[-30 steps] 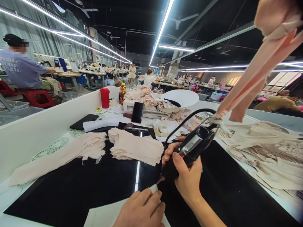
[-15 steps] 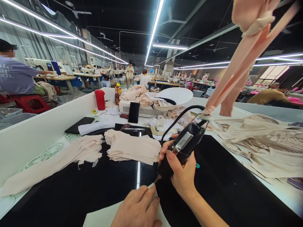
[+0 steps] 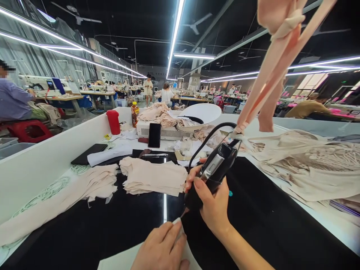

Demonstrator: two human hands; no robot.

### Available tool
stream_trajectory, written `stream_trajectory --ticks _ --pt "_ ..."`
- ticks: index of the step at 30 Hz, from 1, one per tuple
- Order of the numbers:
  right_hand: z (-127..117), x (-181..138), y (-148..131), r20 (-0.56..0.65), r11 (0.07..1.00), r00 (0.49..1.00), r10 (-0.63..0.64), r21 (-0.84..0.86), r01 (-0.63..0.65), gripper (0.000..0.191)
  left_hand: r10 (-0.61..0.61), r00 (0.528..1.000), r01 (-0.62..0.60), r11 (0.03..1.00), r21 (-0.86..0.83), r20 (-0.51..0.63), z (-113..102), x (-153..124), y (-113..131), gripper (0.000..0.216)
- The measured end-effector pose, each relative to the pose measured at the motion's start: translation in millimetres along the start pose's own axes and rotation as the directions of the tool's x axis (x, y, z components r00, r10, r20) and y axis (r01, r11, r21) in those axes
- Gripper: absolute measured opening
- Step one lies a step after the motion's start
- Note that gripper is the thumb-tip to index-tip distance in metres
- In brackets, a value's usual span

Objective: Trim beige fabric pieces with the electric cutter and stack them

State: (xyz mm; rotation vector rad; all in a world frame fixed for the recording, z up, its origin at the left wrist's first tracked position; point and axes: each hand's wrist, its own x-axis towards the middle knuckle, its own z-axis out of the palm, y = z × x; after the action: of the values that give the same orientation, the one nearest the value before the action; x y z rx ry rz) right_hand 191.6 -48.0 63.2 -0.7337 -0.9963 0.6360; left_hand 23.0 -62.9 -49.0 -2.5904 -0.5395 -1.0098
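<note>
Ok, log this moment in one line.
right hand: gripping black corded tool; left hand: on pale sheet; cloth stack: beyond left hand

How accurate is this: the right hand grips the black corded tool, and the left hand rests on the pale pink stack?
One part is wrong: the head view shows the left hand resting on the white sheet, nearer than the pale pink stack. The right hand does grip the black corded tool.

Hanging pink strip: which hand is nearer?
Right. The right hand holds the black handheld tool just below the tied lower end of the hanging pink strip. The left hand is farther away, lower in the picture, on the white sheet.
</note>
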Motion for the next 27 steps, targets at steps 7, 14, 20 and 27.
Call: stream_trajectory --ticks 7,14,20,27 --pt "1 -4 3 -0.002 1.000 1.000 0.007 -0.017 -0.007 0.034 0.015 1.000 -0.015 1.000 0.022 0.017 0 0 -1 0.032" --pt "2 -4 4 -0.025 0.999 0.999 0.027 -0.035 -0.028 0.030 -0.015 1.000 0.015 1.000 -0.005 -0.023 -7 8 0 0.030" --pt "3 -6 4 -0.007 1.000 1.000 0.010 0.008 -0.010 0.035 -0.029 0.999 0.029 1.000 -0.011 -0.028 -9 12 2 0.032" --pt "5 -8 3 -0.019 1.000 1.000 0.022 -0.004 -0.022 0.031 -0.042 0.999 0.042 0.999 -0.016 -0.033 -9 14 3 0.039"
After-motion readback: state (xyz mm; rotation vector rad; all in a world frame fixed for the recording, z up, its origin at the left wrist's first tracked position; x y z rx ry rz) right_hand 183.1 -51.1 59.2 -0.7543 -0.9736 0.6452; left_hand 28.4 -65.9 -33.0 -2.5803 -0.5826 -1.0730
